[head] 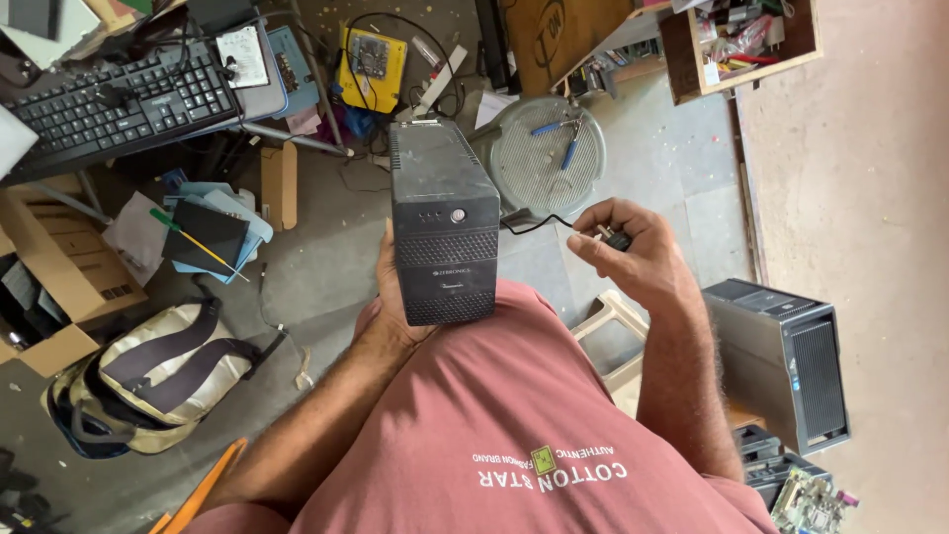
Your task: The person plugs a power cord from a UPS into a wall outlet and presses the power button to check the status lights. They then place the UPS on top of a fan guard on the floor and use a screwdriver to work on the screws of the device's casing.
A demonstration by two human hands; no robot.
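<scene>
A black box-shaped power backup unit (443, 222) with a round front button rests against my chest, held up from below and behind by my left hand (392, 302). A thin black cable (534, 223) runs from the unit's right side to a small dark plug (611, 237). My right hand (626, 249) pinches that plug between thumb and fingers, just to the right of the unit.
Below lie a grey round stool top (547, 158) with blue-handled tools, a black keyboard (119, 99), a cardboard box (59, 267), a beige and grey bag (163, 371), a yellow device (372, 65) and a grey computer tower (786, 361) beside a circuit board (806, 499).
</scene>
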